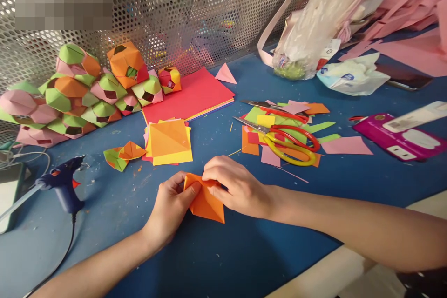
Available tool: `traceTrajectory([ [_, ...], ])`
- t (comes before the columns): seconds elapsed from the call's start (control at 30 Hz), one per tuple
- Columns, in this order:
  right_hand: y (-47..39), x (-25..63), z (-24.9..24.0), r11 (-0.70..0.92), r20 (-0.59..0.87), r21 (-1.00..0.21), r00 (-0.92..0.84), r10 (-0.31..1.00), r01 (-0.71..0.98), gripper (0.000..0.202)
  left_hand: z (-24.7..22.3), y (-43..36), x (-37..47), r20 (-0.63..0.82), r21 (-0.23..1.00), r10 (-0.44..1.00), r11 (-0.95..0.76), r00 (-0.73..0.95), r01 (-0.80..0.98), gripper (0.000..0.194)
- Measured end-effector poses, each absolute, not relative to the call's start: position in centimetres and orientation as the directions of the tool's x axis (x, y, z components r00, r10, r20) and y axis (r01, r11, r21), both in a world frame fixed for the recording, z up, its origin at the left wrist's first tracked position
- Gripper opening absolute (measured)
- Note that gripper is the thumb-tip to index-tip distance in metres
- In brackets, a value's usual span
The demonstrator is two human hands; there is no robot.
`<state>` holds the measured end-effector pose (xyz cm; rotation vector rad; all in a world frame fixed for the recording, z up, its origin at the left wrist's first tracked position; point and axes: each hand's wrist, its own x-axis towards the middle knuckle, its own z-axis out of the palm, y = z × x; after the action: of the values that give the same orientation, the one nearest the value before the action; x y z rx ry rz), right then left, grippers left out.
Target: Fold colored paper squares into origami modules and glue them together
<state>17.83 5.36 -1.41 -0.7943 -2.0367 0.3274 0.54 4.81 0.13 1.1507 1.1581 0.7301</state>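
Between my two hands is a piece of orange paper (pixel 208 205), partly folded, held just above the blue table. My left hand (pixel 171 205) grips its left edge, with the thumb pressed on the front. Fingers of my right hand (pixel 239 185) pinch the upper part of the same paper near that thumb; their tips are partly hidden. Just beyond lies a stack of square papers (pixel 169 139), yellow and orange on top. Left of the stack sit small folded paper pieces (pixel 122 154) in green and orange.
Folded paper balls (pixel 71 93) are piled at the back left by a perforated metal panel (pixel 167 14). A glue gun (pixel 64 181) lies left. Scissors (pixel 286 142) rest on paper scraps at right, near a magenta package (pixel 398 135). Red sheets (pixel 195 93) lie behind.
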Motion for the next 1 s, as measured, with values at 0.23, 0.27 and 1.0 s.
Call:
traceTrajectory([
  [0.23, 5.4, 17.6, -1.0, 0.658, 0.622, -0.682, -0.218, 0.752, 0.321, 0.01, 0.1, 4.8, 0.7, -0.307, 0.946, 0.924, 0.269, 0.227, 0.183, 0.025],
  [0.27, 5.3, 17.6, -0.9, 0.661, 0.632, -0.681, -0.202, 0.748, 0.316, 0.01, -0.1, 4.8, 0.6, -0.299, 0.947, 0.929, 0.259, 0.22, 0.19, 0.025],
  [1.0, 5.2, 17.5, -1.4, 0.723, 0.65, -0.601, -0.319, 0.69, 0.34, 0.02, -0.3, 5.0, 0.1, -0.203, 0.963, 0.944, 0.144, 0.26, 0.228, 0.029],
])
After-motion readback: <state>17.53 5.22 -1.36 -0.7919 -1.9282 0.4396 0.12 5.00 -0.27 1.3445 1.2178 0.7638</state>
